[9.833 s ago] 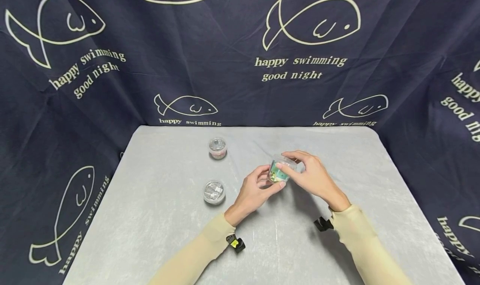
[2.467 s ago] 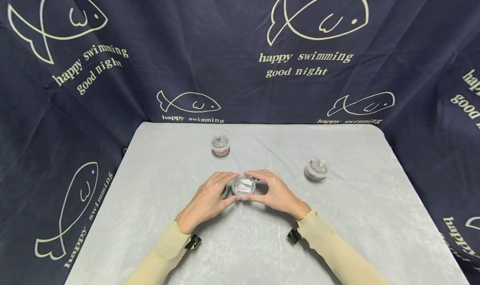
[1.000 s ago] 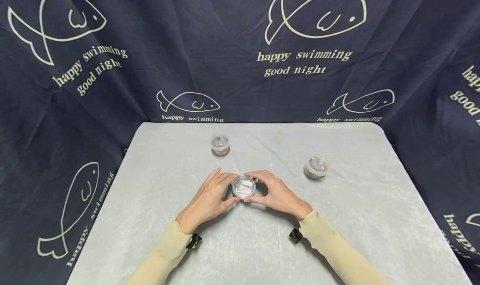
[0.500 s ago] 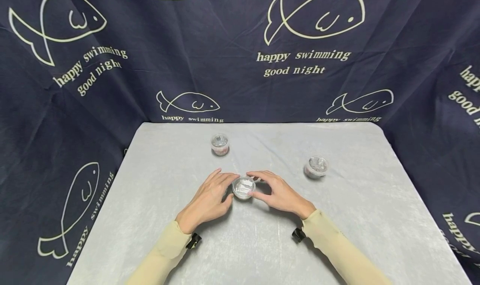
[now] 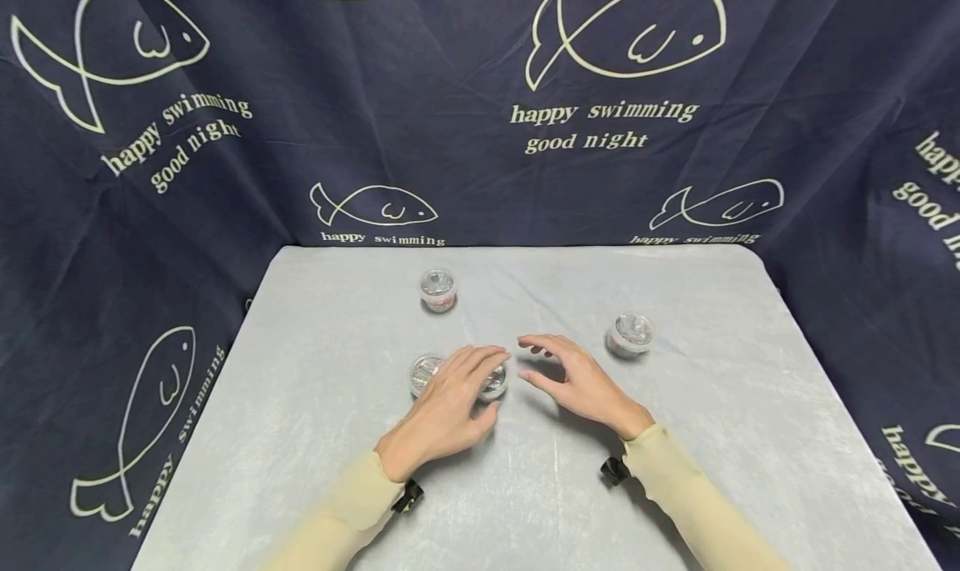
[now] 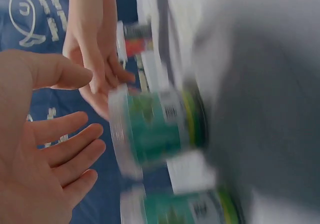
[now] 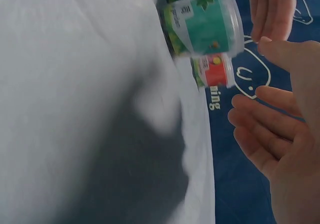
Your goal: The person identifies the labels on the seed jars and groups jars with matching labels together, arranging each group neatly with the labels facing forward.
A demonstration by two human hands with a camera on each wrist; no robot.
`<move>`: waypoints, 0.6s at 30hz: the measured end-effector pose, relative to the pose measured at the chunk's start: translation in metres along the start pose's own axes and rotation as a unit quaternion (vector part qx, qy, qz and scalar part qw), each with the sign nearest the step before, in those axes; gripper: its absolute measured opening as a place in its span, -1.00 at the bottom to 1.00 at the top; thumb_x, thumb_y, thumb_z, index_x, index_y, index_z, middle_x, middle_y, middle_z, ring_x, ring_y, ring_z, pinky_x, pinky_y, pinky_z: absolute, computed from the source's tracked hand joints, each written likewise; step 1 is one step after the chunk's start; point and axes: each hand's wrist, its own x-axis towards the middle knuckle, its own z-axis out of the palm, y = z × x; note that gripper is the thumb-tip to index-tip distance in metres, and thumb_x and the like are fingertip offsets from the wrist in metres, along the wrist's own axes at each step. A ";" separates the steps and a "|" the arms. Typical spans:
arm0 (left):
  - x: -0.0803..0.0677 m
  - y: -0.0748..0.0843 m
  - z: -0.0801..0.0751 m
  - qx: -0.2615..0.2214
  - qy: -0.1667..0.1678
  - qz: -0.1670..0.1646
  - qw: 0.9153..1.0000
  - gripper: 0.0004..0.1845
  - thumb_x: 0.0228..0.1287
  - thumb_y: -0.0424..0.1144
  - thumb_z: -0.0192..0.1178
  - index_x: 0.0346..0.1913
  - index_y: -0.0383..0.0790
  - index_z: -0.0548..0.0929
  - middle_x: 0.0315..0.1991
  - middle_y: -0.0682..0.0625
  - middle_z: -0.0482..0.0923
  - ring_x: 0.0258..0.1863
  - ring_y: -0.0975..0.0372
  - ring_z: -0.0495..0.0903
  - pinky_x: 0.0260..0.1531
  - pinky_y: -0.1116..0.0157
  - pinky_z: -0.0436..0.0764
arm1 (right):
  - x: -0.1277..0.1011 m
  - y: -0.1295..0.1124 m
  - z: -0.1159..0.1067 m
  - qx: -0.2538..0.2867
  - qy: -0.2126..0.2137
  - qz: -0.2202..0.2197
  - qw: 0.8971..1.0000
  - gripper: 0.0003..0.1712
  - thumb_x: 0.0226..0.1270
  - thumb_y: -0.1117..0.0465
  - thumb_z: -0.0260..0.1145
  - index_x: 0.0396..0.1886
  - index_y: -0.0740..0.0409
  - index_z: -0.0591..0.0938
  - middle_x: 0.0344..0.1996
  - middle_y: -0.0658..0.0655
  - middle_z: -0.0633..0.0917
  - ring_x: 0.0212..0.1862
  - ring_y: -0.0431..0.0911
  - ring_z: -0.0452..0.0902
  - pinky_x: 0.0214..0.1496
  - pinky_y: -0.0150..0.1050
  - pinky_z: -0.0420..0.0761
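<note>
Dark blue cloth printed with white fish outlines hangs behind and beside a grey tabletop (image 5: 315,471).

Head view: four small clear-lidded cups stand upright. The far cup (image 5: 437,290) is at 11 o'clock on the tabletop and the right cup (image 5: 630,334) at 2 o'clock, both well apart from the hands. Near the middle, the left cup (image 5: 423,373) and the middle cup (image 5: 497,382) stand close together. The left hand (image 5: 450,408) lies between them with straight fingers stretched over the middle cup's rim. Whether it touches the cup cannot be told. The right hand (image 5: 581,379) hovers at 3 o'clock of that cup, fingers spread, holding nothing. Both arms wear beige sleeves.

Left wrist view, blurred: the left hand (image 6: 40,159) shows an open, empty palm. The green-labelled middle cup (image 6: 160,129) is just beside it, with the left cup (image 6: 175,209) at 6 o'clock. The right hand (image 6: 95,49) is beyond. A red cup (image 6: 135,41) shows farther off; which one it is cannot be told.

Right wrist view: the right hand (image 7: 285,134) is open and empty. The middle cup (image 7: 205,26) stands at 11 o'clock, clear of it.

Judging by how things lie, both near cups are set down and let go, with lids on. The two outer cups stand untouched.
</note>
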 end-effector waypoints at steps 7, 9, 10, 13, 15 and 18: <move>0.016 0.028 0.020 -0.061 0.006 0.016 0.998 -0.32 0.47 -0.16 0.37 0.57 -0.14 0.42 0.50 0.00 0.45 0.50 0.16 0.42 0.54 0.12 0.39 | -0.007 0.007 -0.011 -0.008 0.029 -0.014 0.999 -0.43 0.50 0.19 0.46 0.44 0.13 0.60 0.32 0.07 0.69 0.18 0.06 0.66 0.27 0.12 0.66; 0.021 0.035 0.026 -0.087 0.011 0.013 0.996 -0.35 0.49 -0.15 0.36 0.55 -0.13 0.43 0.50 0.00 0.45 0.51 0.17 0.42 0.53 0.13 0.41 | -0.009 0.009 -0.014 -0.010 0.036 -0.020 0.999 -0.42 0.47 0.27 0.47 0.44 0.12 0.60 0.31 0.09 0.69 0.16 0.09 0.67 0.25 0.12 0.67; 0.025 0.037 0.030 -0.101 0.015 0.010 0.995 -0.36 0.50 -0.14 0.35 0.55 -0.13 0.44 0.49 -0.01 0.46 0.51 0.17 0.41 0.53 0.13 0.40 | -0.010 0.010 -0.016 -0.013 0.041 -0.024 0.999 -0.41 0.45 0.30 0.48 0.44 0.12 0.60 0.30 0.10 0.70 0.15 0.10 0.67 0.23 0.13 0.66; 0.035 0.043 0.041 -0.126 0.036 -0.003 0.991 -0.38 0.51 -0.11 0.34 0.53 -0.14 0.46 0.47 -0.03 0.49 0.50 0.18 0.43 0.52 0.15 0.42 | -0.013 0.013 -0.020 -0.025 0.057 -0.031 0.998 -0.39 0.41 0.34 0.50 0.42 0.11 0.61 0.27 0.12 0.71 0.12 0.11 0.69 0.19 0.13 0.66; 0.042 0.045 0.048 -0.141 0.054 -0.016 0.988 -0.38 0.50 -0.11 0.35 0.51 -0.18 0.47 0.44 -0.03 0.51 0.47 0.17 0.46 0.51 0.16 0.43 | -0.014 0.015 -0.023 -0.037 0.068 -0.030 0.997 -0.40 0.40 0.33 0.51 0.41 0.12 0.62 0.26 0.12 0.72 0.11 0.10 0.68 0.18 0.14 0.66; 0.052 0.046 0.059 -0.167 0.084 -0.041 0.981 -0.38 0.45 -0.15 0.39 0.49 -0.20 0.49 0.39 -0.02 0.54 0.36 0.15 0.55 0.41 0.18 0.52 | -0.017 0.019 -0.030 -0.049 0.084 -0.023 0.995 -0.43 0.41 0.31 0.52 0.39 0.15 0.64 0.22 0.13 0.73 0.11 0.08 0.67 0.19 0.14 0.66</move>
